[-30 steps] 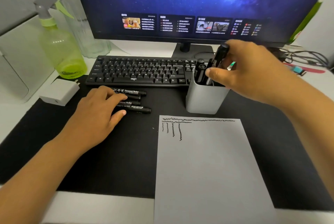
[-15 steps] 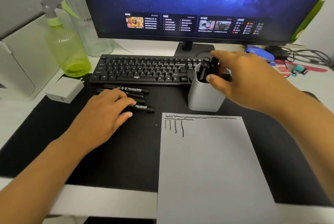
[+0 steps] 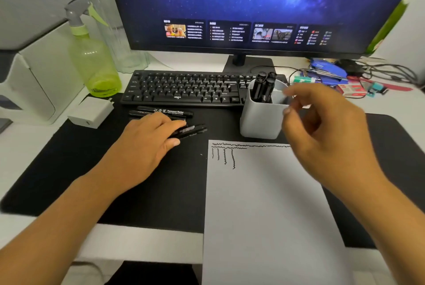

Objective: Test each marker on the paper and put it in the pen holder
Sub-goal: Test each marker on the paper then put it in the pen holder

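I see left hand (image 3: 149,144) flat, fingers closed over loose markers (image 3: 165,112) on the black mat (image 3: 69,158) | paper (image 3: 264,204) with test squiggles, centre | pen holder (image 3: 259,119) holding four markers (image 3: 263,87) upright | right hand (image 3: 326,130) empty, fingers loosely spread beside holder

- Your mat (image 3: 69,169) on the desk looks like matt black cloth.
- The paper (image 3: 264,215) at its near edge is plain and matt, inked with rough squiggles.
- The holder (image 3: 259,121) is smooth matt grey, likely plastic.
- The markers (image 3: 165,112) have black, faintly shiny plastic barrels.
- The bottle (image 3: 94,66) at the far left is clear green plastic.
- The keyboard (image 3: 184,88) is matt black plastic.
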Motion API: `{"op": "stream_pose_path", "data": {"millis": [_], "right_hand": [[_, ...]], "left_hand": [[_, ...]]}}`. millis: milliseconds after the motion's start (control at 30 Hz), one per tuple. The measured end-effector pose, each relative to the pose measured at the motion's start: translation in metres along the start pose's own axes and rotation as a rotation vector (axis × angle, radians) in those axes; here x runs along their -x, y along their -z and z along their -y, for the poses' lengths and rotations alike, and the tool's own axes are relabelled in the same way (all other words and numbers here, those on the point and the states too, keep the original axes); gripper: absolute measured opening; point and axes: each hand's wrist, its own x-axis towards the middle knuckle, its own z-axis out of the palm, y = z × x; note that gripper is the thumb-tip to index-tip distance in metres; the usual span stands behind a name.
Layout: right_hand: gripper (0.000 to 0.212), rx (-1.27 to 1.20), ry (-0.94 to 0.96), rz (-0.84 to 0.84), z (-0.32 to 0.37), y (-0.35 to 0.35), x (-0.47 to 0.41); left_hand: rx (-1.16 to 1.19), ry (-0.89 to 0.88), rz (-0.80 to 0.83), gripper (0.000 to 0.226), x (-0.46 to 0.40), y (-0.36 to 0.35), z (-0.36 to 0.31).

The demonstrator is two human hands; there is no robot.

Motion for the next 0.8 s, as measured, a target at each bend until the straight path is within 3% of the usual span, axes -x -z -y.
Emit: {"op": "stream_pose_path", "data": {"millis": [167, 333, 433, 533, 667, 800], "right_hand": [[0.019, -0.272, -0.168, 0.182, 0.009, -0.023, 0.029], [0.040, -0.865, -0.571, 0.489, 0.031, -0.042, 0.046], [0.028, -1.037, -0.611, 0.453, 0.040, -0.047, 0.055], [0.026, -1.005, -0.554, 0.367, 0.040, -0.048, 0.058], [0.039, -1.001, -0.593, 0.272, 0.032, -0.046, 0.059], [0.027, -1.169, -0.533, 0.330, 0.028, -0.048, 0.059]], "left_hand": [[0.369, 0.068, -0.066, 0.039, 0.001, 0.010, -0.031], [0.481, -0.128, 0.005, 0.034, 0.010, 0.020, -0.067], [0.589, -0.191, -0.002, 0.031, 0.017, 0.018, -0.083], [0.647, -0.114, 0.014, 0.030, 0.022, 0.016, -0.084], [0.466, -0.117, 0.048, 0.029, 0.024, 0.016, -0.076], [0.468, -0.158, 0.138, 0.039, 0.024, 0.017, -0.081]]}}
